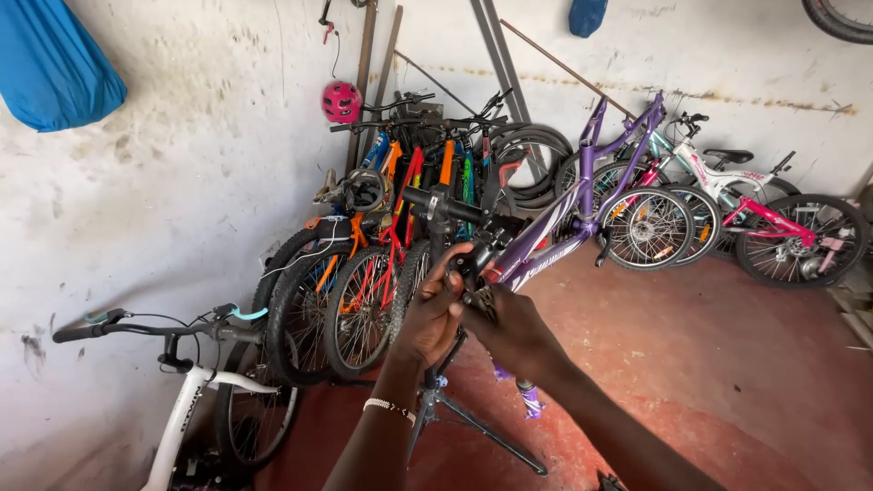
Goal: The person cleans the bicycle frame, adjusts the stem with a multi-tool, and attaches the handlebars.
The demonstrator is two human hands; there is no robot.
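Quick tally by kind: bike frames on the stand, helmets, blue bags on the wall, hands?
Purple bike frame clamped on the repair stand: 1
Pink helmet: 1
Blue bags on the wall: 2
Hands at the frame's front end, left hand and right hand: 2
Total: 6

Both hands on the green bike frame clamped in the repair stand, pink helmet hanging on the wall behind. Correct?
Not quite: the head view shows the frame is purple, not green. Both the left hand and right hand are on it at the repair stand, and the pink helmet hangs behind.

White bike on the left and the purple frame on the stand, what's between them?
Head view: a leaning row of bikes, orange and red among them, stands between the white bike and the purple frame.
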